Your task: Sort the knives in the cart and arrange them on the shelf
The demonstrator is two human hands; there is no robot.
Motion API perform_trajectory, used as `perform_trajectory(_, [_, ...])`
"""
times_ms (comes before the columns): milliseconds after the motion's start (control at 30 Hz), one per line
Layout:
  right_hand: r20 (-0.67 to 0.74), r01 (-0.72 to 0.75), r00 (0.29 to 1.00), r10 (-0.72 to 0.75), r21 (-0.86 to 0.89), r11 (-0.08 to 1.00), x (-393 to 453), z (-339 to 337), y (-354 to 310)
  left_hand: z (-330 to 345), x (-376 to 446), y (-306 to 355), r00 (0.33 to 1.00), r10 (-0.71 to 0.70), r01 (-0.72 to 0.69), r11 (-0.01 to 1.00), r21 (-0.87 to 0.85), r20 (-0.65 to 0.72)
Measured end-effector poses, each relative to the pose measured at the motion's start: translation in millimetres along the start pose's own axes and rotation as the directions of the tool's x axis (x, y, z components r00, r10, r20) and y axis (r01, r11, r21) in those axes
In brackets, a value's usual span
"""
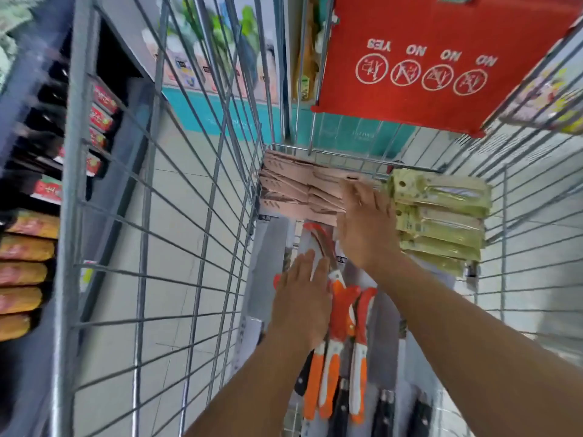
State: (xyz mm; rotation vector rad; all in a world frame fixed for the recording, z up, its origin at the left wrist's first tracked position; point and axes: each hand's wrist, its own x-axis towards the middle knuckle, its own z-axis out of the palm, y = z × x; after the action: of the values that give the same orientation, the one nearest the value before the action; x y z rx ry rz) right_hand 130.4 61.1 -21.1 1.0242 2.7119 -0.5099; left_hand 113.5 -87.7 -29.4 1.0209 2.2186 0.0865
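A: What's the biggest thing you're looking at?

B: The wire cart [151, 190], I'm looking straight down into it. Red child-seat flap [410, 64] hangs at the far end w/ YES/NO icons printed on it. Shelf [47, 171] on my left, outside the cart wall, holds black, red and yellow-orange packs, all blurred.

A: And the knives?

B: All in the cart bottom, in groups. Far left corner: stack of pink-packaged knives [290, 187]. Far right: stack of green-packaged knives [441, 216], just beside the pink ones. Nearer me, mid-cart: orange-and-white-handled knives [337, 348] lying lengthwise, handles toward me. Black-handled knives [385, 411] at the near edge, partly under the orange ones. A grey-packaged blade [268, 247] lies along the left wall.

A: Your hands?

B: My right hand [366, 228] is out over the seam between pink and green stacks, fingers straight, tips on the pink packs. Not gripping anything that I can see. My left hand [303, 298] lies flat, fingers straight and together, palm down on the orange knife packs near the red-tipped one. Holding nothing either. Frame's motion-blurred, so fine detail on labels = can't read.
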Motion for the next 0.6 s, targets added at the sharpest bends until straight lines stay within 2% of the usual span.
perform_trajectory(67, [-0.009, -0.074, 0.997, 0.075, 0.08, 0.994, -32.6, 8.0, 3.0, 10.5, -11.7, 5.7, 0.997, 0.076, -0.076, 0.997, 0.027, 0.003])
perform_trajectory(200, [0.048, -0.258, 0.966, 0.253, 0.201, 0.945, -97.3, 33.1, 12.1, 30.7, -39.5, 15.7, 0.97, 0.226, -0.221, 0.973, 0.065, -0.093])
perform_trajectory(267, [0.072, -0.347, 0.938, 0.34, 0.233, 0.908, -128.8, 43.6, 17.7, 43.4, -48.8, 16.8, 0.966, 0.259, -0.257, 0.964, 0.066, -0.017])
perform_trajectory(367, [0.131, -0.509, 0.86, 0.493, 0.241, 0.826, -171.2, 58.1, 27.6, 47.5, -61.5, 20.4, 0.956, 0.288, -0.279, 0.952, 0.126, -0.052])
perform_trajectory(433, [0.193, -0.647, 0.762, 0.618, 0.24, 0.724, -195.0, 66.2, 33.6, 51.8, -70.0, 21.9, 0.957, 0.289, -0.291, 0.939, 0.18, 0.039])
perform_trajectory(500, [0.264, -0.749, 0.662, 0.702, 0.279, 0.601, -213.0, 72.8, 37.6, 53.6, -76.8, 23.8, 0.928, 0.343, -0.368, 0.9, 0.233, 0.144])
perform_trajectory(533, [0.287, -0.766, 0.64, 0.713, 0.317, 0.56, -219.5, 74.8, 38.2, 57.2, -79.7, 25.7, 0.901, 0.395, -0.429, 0.869, 0.246, 0.178])
perform_trajectory(600, [0.292, -0.756, 0.645, 0.707, 0.385, 0.53, -227.4, 78.2, 38.7, 68.0, -84.1, 29.2, 0.84, 0.484, -0.537, 0.806, 0.25, 0.246])
